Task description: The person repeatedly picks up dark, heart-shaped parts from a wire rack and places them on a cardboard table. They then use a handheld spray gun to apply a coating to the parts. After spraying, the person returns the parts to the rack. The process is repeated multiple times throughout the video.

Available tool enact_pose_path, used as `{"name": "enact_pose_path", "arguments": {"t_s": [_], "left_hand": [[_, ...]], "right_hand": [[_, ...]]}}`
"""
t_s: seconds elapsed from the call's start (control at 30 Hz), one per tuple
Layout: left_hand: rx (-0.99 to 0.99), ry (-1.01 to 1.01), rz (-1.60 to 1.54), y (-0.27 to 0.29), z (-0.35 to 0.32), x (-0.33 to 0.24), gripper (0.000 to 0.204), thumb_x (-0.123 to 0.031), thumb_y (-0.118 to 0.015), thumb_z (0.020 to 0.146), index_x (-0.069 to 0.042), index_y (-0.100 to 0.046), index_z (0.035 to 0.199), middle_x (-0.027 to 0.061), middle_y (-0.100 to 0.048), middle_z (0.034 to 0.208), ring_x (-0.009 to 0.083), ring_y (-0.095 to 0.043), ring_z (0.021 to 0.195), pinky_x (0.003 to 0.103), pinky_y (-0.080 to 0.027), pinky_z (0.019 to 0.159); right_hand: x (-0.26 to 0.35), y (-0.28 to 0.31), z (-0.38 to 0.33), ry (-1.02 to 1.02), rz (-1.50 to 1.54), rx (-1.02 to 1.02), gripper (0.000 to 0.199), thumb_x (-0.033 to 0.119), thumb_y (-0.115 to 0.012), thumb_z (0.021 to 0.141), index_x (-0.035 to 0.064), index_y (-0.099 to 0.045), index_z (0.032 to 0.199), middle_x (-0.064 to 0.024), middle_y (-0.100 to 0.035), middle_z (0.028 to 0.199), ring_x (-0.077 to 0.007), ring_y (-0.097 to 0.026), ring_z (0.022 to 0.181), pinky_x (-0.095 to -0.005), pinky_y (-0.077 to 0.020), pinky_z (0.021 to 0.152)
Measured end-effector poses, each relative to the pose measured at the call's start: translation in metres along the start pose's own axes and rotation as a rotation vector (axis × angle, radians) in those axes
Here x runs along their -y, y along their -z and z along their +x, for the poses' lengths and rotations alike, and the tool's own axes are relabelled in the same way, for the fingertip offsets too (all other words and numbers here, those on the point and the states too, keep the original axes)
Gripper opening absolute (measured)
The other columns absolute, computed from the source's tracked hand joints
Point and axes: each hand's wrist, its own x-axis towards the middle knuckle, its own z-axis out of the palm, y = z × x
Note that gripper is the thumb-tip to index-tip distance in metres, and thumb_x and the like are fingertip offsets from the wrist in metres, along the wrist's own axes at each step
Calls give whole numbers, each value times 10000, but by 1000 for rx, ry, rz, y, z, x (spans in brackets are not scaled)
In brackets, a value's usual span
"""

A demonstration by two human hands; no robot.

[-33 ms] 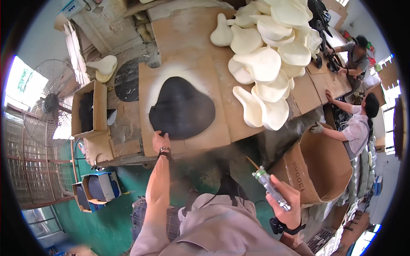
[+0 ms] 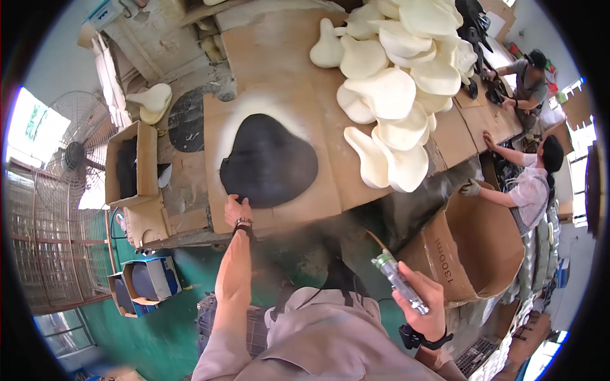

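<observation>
On cardboard sheet [image 2: 298, 120], black piece [image 2: 270, 162] under left hand [image 2: 237, 209]

spray gun [image 2: 399, 280] handle hidden in right hand [image 2: 424, 306], hose mostly unseen.

A workshop, clearly: cardboard-covered surface [image 2: 279, 57] ringed with spray marks, cream foam shapes [image 2: 406, 76] heaped high, open cartons [image 2: 473, 247] alongside, big fan [image 2: 70, 159] at the window, two workers [image 2: 527, 184] busy at the far end.

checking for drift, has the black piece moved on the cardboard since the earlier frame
No. The black piece lies in the same pale ring on the cardboard, and the left hand is at its near edge as before.
</observation>
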Motion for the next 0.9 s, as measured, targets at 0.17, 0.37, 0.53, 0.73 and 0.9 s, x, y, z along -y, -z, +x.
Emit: {"name": "enact_pose_path", "arguments": {"t_s": [0.17,0.37,0.53,0.73,0.9], "left_hand": [[-12,-92,33,19,2,-32,242,-201,-811,794,-161,-730,1018,115,-689,1046,330,-662,1020,461,-546,859],[218,18,-481,-41,56,43,180,-184,-749,876,-24,-724,955,53,-709,903,173,-679,771,407,-563,723],[701,490,-1886,-41,75,-5,309,-159,-660,935,-141,-556,645,-3,-589,652,188,-639,708,457,-563,758],[595,294,-1856,36,112,-156,130,-106,-639,905,-137,-559,808,13,-560,735,181,-547,720,355,-420,654],[511,47,-2016,121,114,-236,116,19,-673,830,-63,-594,851,71,-653,876,239,-627,837,375,-532,799]], "right_hand": [[-30,-8,-8,-83,60,-16,538,-39,-748,825,-17,-632,1350,-158,-703,944,-251,-666,753,-311,-517,714],[-47,-7,2,-42,77,16,551,-40,-749,816,-3,-630,1352,-171,-696,941,-290,-662,741,-327,-518,697],[-66,-8,9,-40,81,26,660,-58,-768,725,24,-622,1364,-176,-697,957,-369,-681,797,-393,-539,710],[-71,-5,14,-6,70,52,593,-69,-753,785,-3,-620,1358,-180,-695,949,-329,-671,768,-350,-532,720],[-75,-4,17,30,93,96,591,-64,-756,782,-10,-620,1355,-184,-694,953,-340,-671,781,-349,-535,736]]}}
